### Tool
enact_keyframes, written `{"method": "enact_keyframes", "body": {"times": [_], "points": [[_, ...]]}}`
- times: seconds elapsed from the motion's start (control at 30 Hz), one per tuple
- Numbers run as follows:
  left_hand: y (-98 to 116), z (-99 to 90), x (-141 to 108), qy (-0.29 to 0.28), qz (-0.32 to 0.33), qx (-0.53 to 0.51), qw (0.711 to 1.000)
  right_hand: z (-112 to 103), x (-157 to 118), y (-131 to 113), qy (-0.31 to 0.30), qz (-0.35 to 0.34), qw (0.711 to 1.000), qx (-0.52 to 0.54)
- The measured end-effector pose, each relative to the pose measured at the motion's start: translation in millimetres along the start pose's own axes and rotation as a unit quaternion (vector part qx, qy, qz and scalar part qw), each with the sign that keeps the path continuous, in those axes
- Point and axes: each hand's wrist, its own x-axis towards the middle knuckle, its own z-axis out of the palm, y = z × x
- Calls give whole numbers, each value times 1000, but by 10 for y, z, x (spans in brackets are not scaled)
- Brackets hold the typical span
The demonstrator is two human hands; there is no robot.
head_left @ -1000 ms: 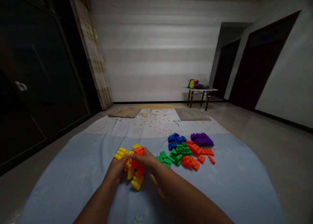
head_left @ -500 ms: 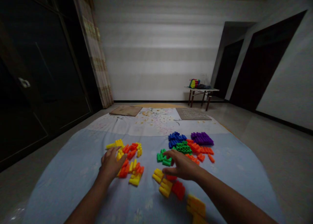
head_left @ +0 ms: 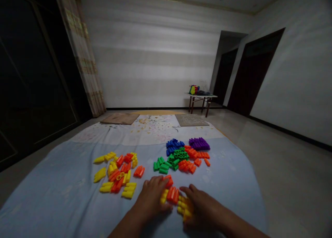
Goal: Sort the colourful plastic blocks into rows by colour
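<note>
Head view, left hand: the left hand (head_left: 153, 195) is curved low over the cloth, thumb and fingers apart around a small yellow piece (head_left: 164, 196); whether it grips cannot be told.
Right hand: the right hand (head_left: 203, 208) is cupped, its fingers arched over the yellow pieces (head_left: 183, 205), which it partly hides; how firmly it presses cannot be told.
Between the hands: an orange block (head_left: 173, 195), smooth and ridged like short tubes joined side by side, with a second orange piece (head_left: 168, 181) by the left fingertips.
Left heap: a loose scatter of glossy, plastic-looking yellow blocks (head_left: 100, 175) and orange blocks (head_left: 118, 186), rounded and grooved, some overlapping; one yellow block shows round open ends.
Heap's edge: a separate orange block (head_left: 139, 171) lies flat just right of the scatter.
Far right group: green tubes (head_left: 181, 155), their hollow ends showing like a honeycomb; blue tubes (head_left: 174, 147) behind them; purple tubes (head_left: 199, 144) in a tight ribbed slab; bright orange tubes (head_left: 187, 166) in front.
Cloth: the pale blue cloth (head_left: 64, 196) is soft and creased, with a white flowered band across its far part.
Boards: a plain brown board (head_left: 120, 119) and a greyish patterned board (head_left: 192, 120), both flat, at the far edge.
</note>
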Motion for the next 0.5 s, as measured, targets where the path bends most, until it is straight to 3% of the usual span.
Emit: {"method": "enact_keyframes", "body": {"times": [0.27, 0.5], "points": [[-148, -39, -20, 39, -53, 34, 997, -15, 775, -304, 13, -68, 997, 18], [-711, -158, -285, 111, -136, 84, 981, 304, 1430, -909, -18, -135, 988, 68]]}}
